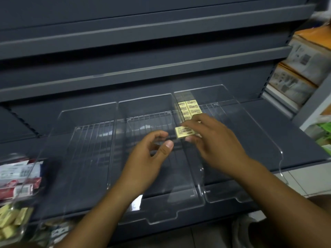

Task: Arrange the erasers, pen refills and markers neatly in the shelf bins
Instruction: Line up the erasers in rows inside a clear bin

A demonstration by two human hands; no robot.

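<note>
Loose erasers and red packets wait at far left. The left hand hovers over the middle bin, fingers curled, holding nothing. The right hand pinches one eraser above the right bin, just short of the rows. This looks like the eraser-stocking step; next it needs setting flush against the front row.

Nothing here can be read. Dark print shows on the eraser in the right hand, the erasers in the bin, the packets and boxes, all too blurred.
</note>
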